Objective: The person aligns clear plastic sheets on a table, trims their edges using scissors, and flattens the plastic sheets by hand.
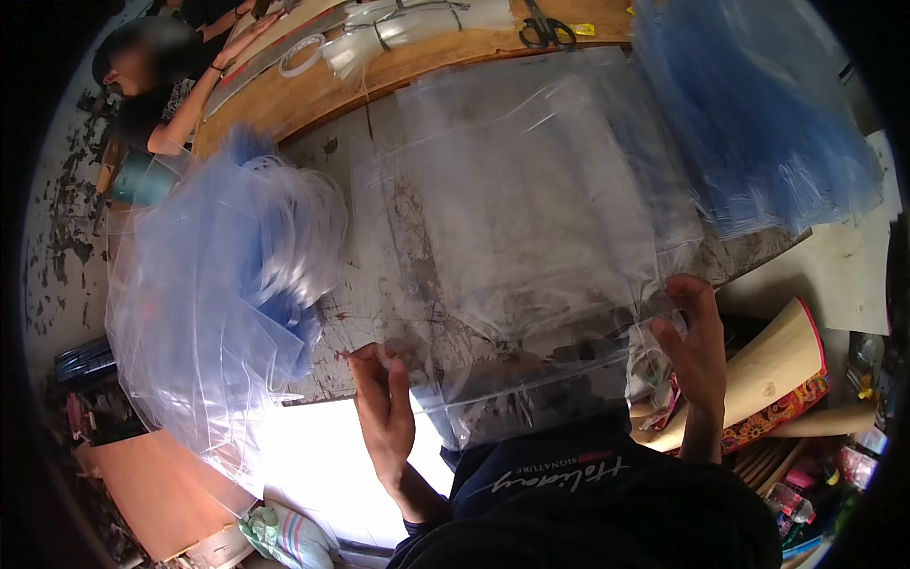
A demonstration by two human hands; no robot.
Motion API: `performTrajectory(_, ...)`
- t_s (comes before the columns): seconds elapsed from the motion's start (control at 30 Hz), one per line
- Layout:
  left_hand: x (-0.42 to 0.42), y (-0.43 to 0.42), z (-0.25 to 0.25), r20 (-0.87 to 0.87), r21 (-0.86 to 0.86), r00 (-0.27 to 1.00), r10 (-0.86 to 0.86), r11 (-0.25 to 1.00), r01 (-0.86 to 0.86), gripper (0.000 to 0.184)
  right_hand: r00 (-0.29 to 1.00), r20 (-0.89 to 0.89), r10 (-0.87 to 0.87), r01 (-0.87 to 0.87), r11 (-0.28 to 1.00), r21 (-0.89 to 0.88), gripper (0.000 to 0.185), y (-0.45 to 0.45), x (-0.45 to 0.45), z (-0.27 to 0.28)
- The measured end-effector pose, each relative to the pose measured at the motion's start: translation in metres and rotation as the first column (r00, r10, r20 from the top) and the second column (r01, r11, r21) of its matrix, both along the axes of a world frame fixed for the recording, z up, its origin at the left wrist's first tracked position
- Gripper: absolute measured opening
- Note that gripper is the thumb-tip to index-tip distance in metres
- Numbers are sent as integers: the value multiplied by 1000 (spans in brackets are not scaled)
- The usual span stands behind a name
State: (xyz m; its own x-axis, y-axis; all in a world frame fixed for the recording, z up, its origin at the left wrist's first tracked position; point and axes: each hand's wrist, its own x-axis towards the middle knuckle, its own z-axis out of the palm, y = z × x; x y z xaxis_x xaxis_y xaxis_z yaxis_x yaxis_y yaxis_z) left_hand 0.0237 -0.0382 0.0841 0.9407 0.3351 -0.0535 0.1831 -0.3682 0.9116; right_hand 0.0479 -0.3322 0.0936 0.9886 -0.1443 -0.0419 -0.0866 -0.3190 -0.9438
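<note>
A clear plastic sheet (540, 209) lies over the worn grey tabletop (332, 152), its near edge hanging past the table's front. At that edge's left part, my left hand (384, 408) has its fingers closed on the sheet. On the right, my right hand (694, 341) pinches the sheet's edge between thumb and fingers. The plastic between the two hands is see-through and creased. To the left is a heap of bluish clear plastic pieces (209, 303) with looped strips. Another blue plastic stack (758, 123) lies at the back right.
Black scissors (545, 33), a tape roll (301, 57) and bundled clear strips (417, 27) lie on the wooden strip (351, 85) at the back. A person (156, 85) is at the upper left. Rolled material (787, 370) and cluttered goods stand at the right, below the table.
</note>
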Motion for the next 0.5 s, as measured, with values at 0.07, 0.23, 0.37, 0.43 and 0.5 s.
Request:
performTrajectory(0.07,0,-4,0,60,-172,998,31,985,-20,20,999,43,-23,22,999,23,31,-1,4,7)
performTrajectory(0.23,40,-37,14,262,-277,962,79,961,-3,39,935,337,-111,247,886,-393,23,-3,30,30)
performTrajectory(0.37,106,-44,-27,241,562,922,-303,818,123,50,867,481,129,358,511,-781,31,-18,78,-26)
performTrajectory(0.43,105,-47,-16,181,483,943,-281,860,163,51,884,458,92,341,542,-768,34,-19,79,-37)
performTrajectory(0.5,101,-45,-12,139,414,946,-293,885,213,53,903,425,64,315,577,-754,36,-20,78,-40)
